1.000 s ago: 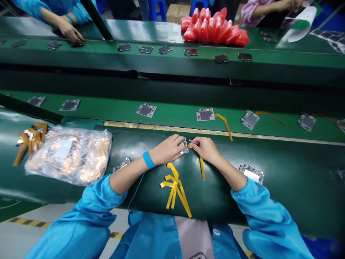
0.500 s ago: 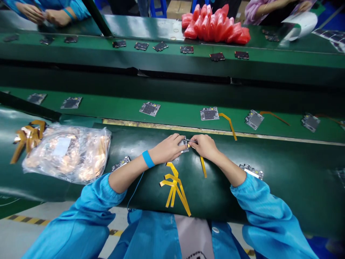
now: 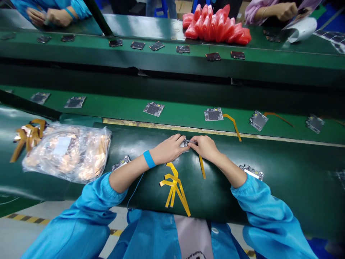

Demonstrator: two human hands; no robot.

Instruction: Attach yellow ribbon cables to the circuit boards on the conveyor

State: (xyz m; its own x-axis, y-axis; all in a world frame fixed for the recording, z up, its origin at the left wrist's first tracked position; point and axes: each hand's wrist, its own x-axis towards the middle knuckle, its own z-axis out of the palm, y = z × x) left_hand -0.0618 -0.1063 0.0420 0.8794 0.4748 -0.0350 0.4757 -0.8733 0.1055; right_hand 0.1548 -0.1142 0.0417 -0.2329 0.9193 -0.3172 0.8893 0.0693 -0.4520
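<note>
Head view: a small board [image 3: 184,143] sits near the far edge of the dark green surface [image 3: 269,158], pinched between both hands. The left hand [image 3: 168,148] has its fingers closed on the board's left side; the right hand [image 3: 204,146] has its fingers closed on a thin tool or strip end at the board's right side, which one I cannot tell. An orange strip [image 3: 202,166] trails from under the right hand toward the near edge.

Against half a second ago, hands and board have hardly moved. On the belt [image 3: 107,106] beyond the far edge, the boards have slid a little to the right; the board with a strip [image 3: 213,114] now lies just past the hands.

Just nearer than the left hand lies a loose bunch of strips [image 3: 174,187], reaching the near edge. A spare board [image 3: 121,163] lies beside the left forearm, touching or close to it, and another board [image 3: 251,172] lies at the right sleeve. A clear bag [image 3: 67,151] sits toward the left end, with more strips [image 3: 27,136] beyond it. Across the far belt, red bags [image 3: 217,27] are piled, and other people's hands [image 3: 51,16] work at the top left corner and top right.
</note>
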